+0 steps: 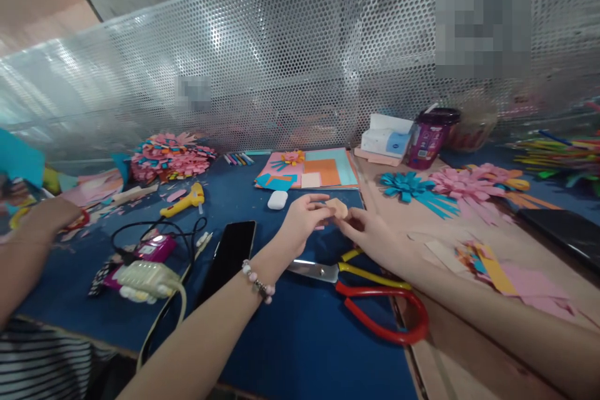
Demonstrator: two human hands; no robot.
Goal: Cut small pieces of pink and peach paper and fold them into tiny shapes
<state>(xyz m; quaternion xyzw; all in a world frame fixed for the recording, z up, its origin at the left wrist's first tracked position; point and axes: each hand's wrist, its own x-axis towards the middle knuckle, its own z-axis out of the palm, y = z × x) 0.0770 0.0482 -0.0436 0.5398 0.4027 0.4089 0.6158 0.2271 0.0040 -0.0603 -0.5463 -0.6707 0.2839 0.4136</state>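
My left hand (302,219) and my right hand (370,231) meet above the blue table top (300,337). Both pinch a small peach-coloured piece of paper (338,207) between their fingertips. The left wrist wears a bead bracelet (257,284). Red-and-yellow scissors (370,287) lie flat on the table right under my forearms. A white eraser (277,199) sits just beyond my left hand.
A black phone (229,253) and a yellow glue gun (185,200) lie at left. Coloured paper sheets (312,172), paper flowers (171,153), a tissue box (387,137) and a purple tub (429,137) stand before the perforated metal screen (300,62). Another person's arm (28,244) works at far left.
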